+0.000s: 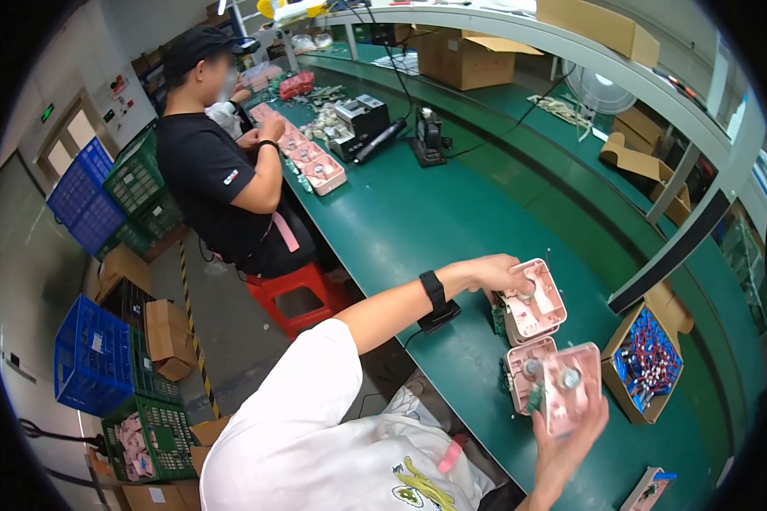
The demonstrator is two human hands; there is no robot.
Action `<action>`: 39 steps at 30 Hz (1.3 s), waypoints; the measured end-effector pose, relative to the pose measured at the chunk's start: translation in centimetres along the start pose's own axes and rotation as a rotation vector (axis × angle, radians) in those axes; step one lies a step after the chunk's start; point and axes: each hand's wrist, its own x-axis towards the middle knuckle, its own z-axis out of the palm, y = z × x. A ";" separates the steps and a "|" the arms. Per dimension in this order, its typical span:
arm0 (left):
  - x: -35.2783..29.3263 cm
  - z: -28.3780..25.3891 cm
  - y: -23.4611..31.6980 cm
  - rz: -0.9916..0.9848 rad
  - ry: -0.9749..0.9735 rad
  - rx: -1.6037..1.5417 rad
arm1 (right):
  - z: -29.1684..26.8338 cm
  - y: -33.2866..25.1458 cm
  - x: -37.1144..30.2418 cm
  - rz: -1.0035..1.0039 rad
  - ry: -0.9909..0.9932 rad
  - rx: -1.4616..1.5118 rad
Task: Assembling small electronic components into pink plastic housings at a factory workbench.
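Observation:
My left hand (496,274) is closed on the left edge of an open pink plastic housing (547,317), its fingertips beside a round metal part inside. That housing rests on another pink one on the bench. In my right hand (578,439) is a second open pink housing (584,362), slightly blurred and tilted, also with a round metal part in it. It partly covers a further pink housing (520,400) lying beneath. Small green circuit boards (535,397) hang at the sides of the housings.
A cardboard box (619,400) of blue parts with red wires stands right of my hands. A small pink piece with a blue item (648,490) lies at lower right. A shelf post (682,247) rises beyond. At far left a co-worker (217,153) handles pink housings along the green bench (418,221).

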 end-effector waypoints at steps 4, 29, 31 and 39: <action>-1.7 2.1 0.2 0.255 0.532 0.531 | -5.3 3.6 -5.3 -0.006 0.123 -0.045; 8.8 44.7 7.6 0.052 -0.380 -0.269 | -16.9 27.1 1.8 0.277 0.054 0.043; 8.9 45.4 8.3 0.083 -0.354 -0.217 | -17.1 28.1 2.8 0.172 -0.033 -0.027; 7.9 47.1 13.6 0.127 -0.410 -0.176 | -21.0 26.3 1.3 0.385 0.034 -0.152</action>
